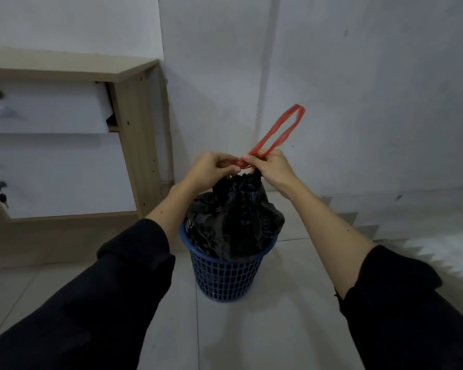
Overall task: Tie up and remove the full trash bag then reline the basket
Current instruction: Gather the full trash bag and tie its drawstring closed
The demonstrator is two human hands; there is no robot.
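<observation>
The left hand [211, 168] has its fingers curled, pinching the red drawstring [277, 132] right above the gathered neck of the black bag [235, 217]. The right hand [271, 168] touches it from the other side, fingers also curled round the same drawstring, whose free loop sticks up and to the right above that hand. Both hands sit directly over the basket [226, 276]. The bag's neck is bunched shut beneath the fingers, and its body still sits in the basket, bulging over the rim. The basket, blue and latticed, stands on pale floor tiles [251, 337]. Left of the basket stands a wooden cabinet [134, 129] with white drawer fronts; behind the basket rises a white wall [358, 76]. Dark sleeves [104, 289] cover both upper forearms.
</observation>
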